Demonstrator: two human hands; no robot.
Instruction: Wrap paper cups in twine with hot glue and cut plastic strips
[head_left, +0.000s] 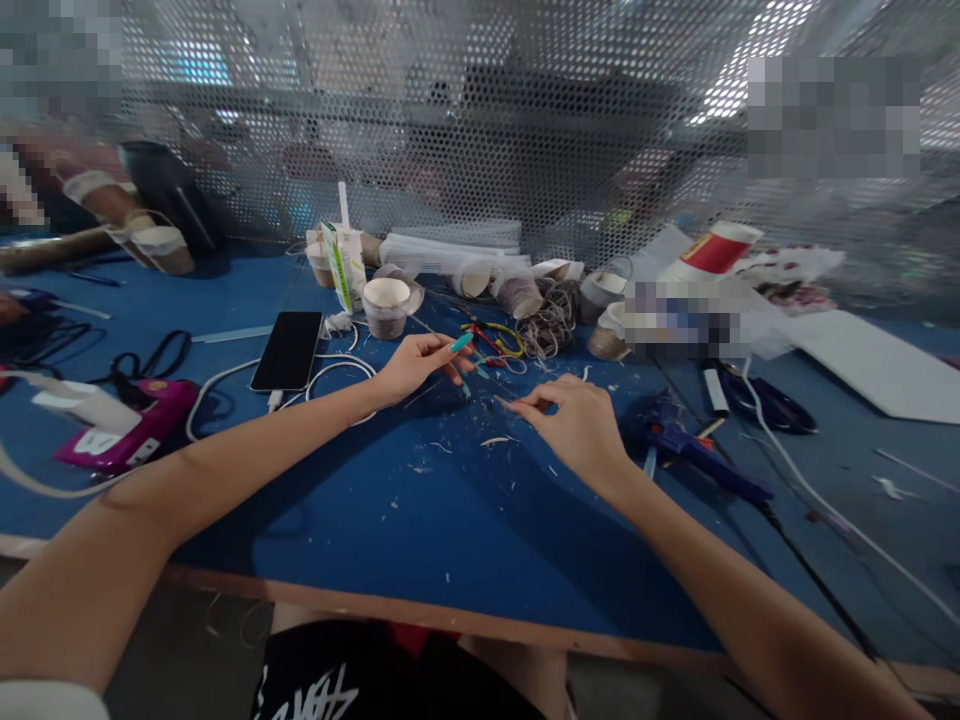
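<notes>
My left hand [424, 365], with long teal nails, is above the middle of the blue table [360, 540]. Its fingers are bent in towards the thumb; whatever thin thing is between them is too small to make out. To its right my right hand [574, 425] pinches thumb and forefinger together around something tiny that I cannot name. The two sets of fingertips are a short way apart. Just behind them lie pliers [506, 342] with red and yellow handles. Small white scraps [495, 441] are scattered on the table below my hands.
A phone [287, 350] on a white cable lies left, near a magenta power strip [127, 430]. A blue glue gun [697, 455] is at right. Behind stand a paper cup [386, 305], a drink carton [345, 265] and a wire tangle [551, 318], before a perforated metal screen [420, 120].
</notes>
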